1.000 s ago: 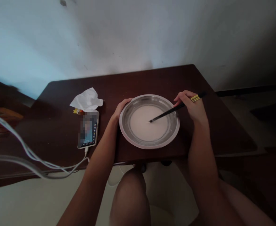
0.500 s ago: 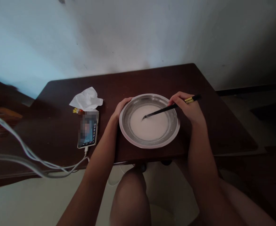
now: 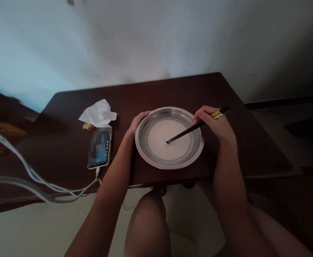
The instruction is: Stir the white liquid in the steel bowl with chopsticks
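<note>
A round metal basin (image 3: 169, 165) stands near the front edge of the dark table. It holds a pale, milky liquid (image 3: 162, 150) with a smooth surface. My left hand (image 3: 138, 122) is wrapped round the basin's left side, gripping its rim; its fingertips are partly hidden behind it. In my right hand (image 3: 212, 119), above the right rim, is a pair of black chopsticks (image 3: 183, 133) with gold bands near the top. The fingers are closed round them. Their tips slant down to the left and dip into the liquid near the middle.
Left of the basin, a phone (image 3: 100, 148) lies on the table (image 3: 156, 94), plugged into a white cable (image 3: 65, 191) that runs off to the left. Above the phone lie a crumpled white tissue (image 3: 99, 112) and a small yellow-and-red object (image 3: 86, 126). A wall (image 3: 151, 43) rises behind.
The chopstick tips have moved slightly to the right and nearer to me in the liquid. My right hand has shifted slightly right. The left hand and basin stay put.
</note>
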Available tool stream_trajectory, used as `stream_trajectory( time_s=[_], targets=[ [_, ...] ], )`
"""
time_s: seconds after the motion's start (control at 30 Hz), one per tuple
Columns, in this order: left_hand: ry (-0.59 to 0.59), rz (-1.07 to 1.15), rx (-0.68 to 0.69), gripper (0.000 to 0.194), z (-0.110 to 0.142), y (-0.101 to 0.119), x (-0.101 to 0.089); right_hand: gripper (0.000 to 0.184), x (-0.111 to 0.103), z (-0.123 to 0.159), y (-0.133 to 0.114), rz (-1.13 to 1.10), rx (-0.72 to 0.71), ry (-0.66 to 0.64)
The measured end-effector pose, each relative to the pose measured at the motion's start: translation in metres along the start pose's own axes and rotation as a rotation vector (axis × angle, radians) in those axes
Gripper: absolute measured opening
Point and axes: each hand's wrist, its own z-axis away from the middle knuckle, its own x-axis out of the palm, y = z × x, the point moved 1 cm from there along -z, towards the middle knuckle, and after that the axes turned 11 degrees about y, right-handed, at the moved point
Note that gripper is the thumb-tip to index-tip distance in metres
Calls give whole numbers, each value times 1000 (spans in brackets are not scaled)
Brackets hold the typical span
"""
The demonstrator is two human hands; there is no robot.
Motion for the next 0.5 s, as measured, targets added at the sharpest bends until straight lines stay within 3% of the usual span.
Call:
stream_trajectory(
  time_s=[0.07,0.23,0.37,0.5],
  targets=[
    [-2,2,4,27,-2,-1,0,20,1,0,0,11,-12,-45],
    [-11,8,4,28,-3,-1,0,25,-1,-1,1,19,-25,71],
    [-9,27,-5,28,-1,0,0,21,0,0,1,7,-4,-20],
    [-15,16,12,28,-2,-1,-1,25,-1,-1,2,34,-43,83]
  ],
)
